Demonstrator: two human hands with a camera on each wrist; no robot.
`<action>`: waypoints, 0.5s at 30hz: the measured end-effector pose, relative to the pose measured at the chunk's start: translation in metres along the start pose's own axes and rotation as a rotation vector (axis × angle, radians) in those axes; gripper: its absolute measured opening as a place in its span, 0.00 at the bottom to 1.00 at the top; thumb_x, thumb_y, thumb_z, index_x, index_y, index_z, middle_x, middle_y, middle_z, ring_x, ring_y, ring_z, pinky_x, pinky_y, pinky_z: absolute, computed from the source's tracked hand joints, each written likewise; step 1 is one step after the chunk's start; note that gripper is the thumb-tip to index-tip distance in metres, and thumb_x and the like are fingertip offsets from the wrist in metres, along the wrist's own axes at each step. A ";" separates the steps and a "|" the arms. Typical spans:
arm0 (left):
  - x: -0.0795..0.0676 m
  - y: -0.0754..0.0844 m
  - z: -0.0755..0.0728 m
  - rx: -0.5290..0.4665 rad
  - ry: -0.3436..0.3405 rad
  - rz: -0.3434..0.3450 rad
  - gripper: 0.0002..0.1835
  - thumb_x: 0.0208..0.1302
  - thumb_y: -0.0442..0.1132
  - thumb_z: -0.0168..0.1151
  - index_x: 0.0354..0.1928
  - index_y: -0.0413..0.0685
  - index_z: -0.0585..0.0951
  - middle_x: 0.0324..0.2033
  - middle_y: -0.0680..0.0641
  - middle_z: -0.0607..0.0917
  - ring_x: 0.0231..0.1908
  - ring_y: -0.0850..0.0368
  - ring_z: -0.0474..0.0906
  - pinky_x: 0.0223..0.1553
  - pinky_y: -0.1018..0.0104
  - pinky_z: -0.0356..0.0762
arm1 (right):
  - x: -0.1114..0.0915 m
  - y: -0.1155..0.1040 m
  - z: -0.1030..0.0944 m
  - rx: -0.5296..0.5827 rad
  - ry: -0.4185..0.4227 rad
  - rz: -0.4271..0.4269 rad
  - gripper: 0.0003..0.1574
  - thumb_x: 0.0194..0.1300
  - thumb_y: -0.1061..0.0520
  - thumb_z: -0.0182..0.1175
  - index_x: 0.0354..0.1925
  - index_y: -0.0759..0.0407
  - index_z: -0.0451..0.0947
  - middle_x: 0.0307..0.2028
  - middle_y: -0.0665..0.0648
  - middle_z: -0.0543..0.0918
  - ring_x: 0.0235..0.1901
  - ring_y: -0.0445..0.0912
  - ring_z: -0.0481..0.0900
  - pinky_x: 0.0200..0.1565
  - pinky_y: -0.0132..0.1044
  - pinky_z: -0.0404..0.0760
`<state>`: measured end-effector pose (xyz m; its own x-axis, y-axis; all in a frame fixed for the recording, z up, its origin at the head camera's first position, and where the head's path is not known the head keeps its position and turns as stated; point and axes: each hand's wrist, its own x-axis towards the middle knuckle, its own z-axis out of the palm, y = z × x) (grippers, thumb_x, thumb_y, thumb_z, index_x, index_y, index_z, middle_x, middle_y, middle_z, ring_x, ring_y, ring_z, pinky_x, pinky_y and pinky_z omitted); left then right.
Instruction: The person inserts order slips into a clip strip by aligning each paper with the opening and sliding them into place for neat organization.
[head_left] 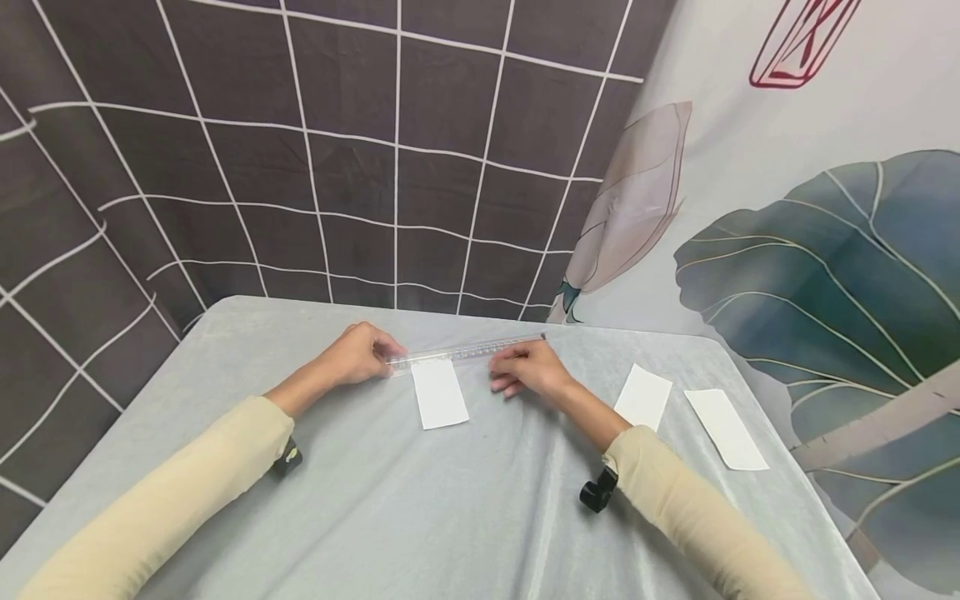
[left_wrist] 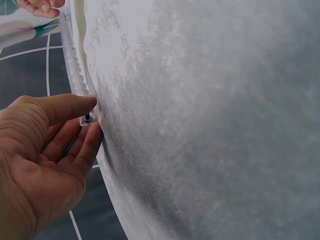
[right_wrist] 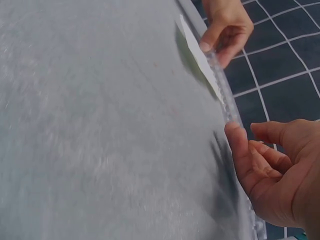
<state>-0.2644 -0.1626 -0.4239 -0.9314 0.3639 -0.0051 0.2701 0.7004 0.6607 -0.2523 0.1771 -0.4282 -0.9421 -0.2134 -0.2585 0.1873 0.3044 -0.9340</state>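
A clear plastic ruler [head_left: 468, 350] lies lengthwise near the table's back edge. My left hand [head_left: 362, 354] pinches its left end between thumb and fingers, seen close in the left wrist view, where the ruler [left_wrist: 75, 65] runs up from the fingertips. Touching the ruler's lower edge is a white paper slip [head_left: 440, 396]; in the right wrist view this slip [right_wrist: 200, 62] appears edge-on. My right hand [head_left: 531, 369] is by the ruler's right part, fingers loosely bent, with a gap between thumb and index finger [right_wrist: 267, 131]. Whether its thumb touches the ruler is unclear.
Two more white paper slips, a nearer one [head_left: 643, 396] partly behind the right forearm and another [head_left: 726, 429], lie at the right of the grey cloth-covered table [head_left: 420, 517]. A dark gridded curtain [head_left: 352, 175] hangs behind, with a leaf-patterned one [head_left: 825, 250] at right.
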 end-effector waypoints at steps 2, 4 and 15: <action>0.000 0.001 0.000 0.004 0.006 -0.003 0.22 0.50 0.25 0.74 0.51 0.39 0.95 0.41 0.40 0.96 0.40 0.51 0.85 0.44 0.62 0.82 | -0.002 0.001 -0.005 0.004 0.004 -0.007 0.18 0.77 0.63 0.67 0.58 0.75 0.85 0.42 0.65 0.96 0.30 0.41 0.94 0.34 0.35 0.93; 0.000 0.001 0.001 0.008 0.011 -0.003 0.22 0.51 0.25 0.73 0.51 0.39 0.95 0.41 0.40 0.96 0.40 0.51 0.85 0.44 0.62 0.81 | -0.003 0.001 -0.010 0.012 0.008 -0.013 0.19 0.77 0.64 0.67 0.59 0.76 0.85 0.40 0.63 0.96 0.30 0.41 0.94 0.35 0.35 0.93; -0.001 0.000 0.003 0.016 0.016 -0.002 0.21 0.52 0.25 0.73 0.50 0.40 0.95 0.42 0.41 0.96 0.42 0.50 0.86 0.47 0.60 0.83 | -0.014 0.012 -0.039 0.020 0.034 -0.040 0.23 0.77 0.64 0.67 0.62 0.80 0.82 0.40 0.63 0.97 0.30 0.39 0.94 0.34 0.33 0.92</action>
<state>-0.2633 -0.1610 -0.4256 -0.9357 0.3527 0.0062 0.2722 0.7110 0.6484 -0.2474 0.2197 -0.4260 -0.9579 -0.1930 -0.2124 0.1544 0.2773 -0.9483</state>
